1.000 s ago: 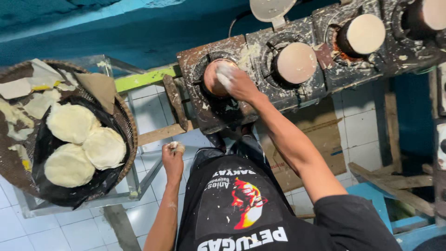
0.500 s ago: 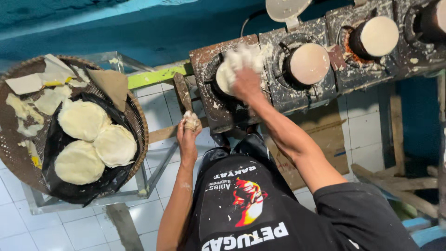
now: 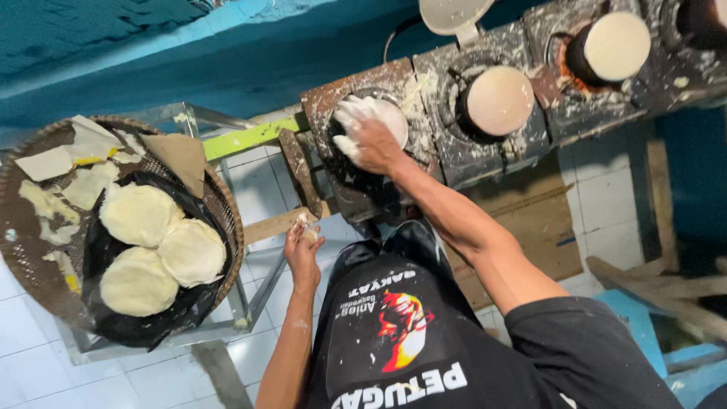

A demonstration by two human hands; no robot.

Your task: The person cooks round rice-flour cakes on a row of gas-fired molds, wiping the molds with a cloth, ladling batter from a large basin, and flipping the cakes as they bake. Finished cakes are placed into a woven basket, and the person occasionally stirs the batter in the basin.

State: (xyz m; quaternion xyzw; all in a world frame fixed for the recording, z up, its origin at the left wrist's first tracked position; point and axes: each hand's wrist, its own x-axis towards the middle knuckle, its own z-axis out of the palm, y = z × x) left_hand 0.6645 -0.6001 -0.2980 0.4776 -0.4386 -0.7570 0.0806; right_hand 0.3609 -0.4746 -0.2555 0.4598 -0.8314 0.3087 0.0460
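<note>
— Where the crusted stove (image 3: 522, 91) runs along the wall, what does the right hand (image 3: 371, 140) do?
— Its fingers spread flat on white dough (image 3: 382, 121) over one round burner mould.
— And the left hand (image 3: 303, 254)?
— Fingers pinch a small dough lump (image 3: 307, 227) beside the basket (image 3: 45, 280) of flat rounds.

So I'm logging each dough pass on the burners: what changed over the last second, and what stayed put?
The right hand kept to the first burner's white round, its fingers spreading from the round's left edge across its top. The left hand rose toward the stove, then dropped back a little, a small dough lump now in its fingers. The three flat rounds in the basket and the other burners' rounds stayed put.
</note>
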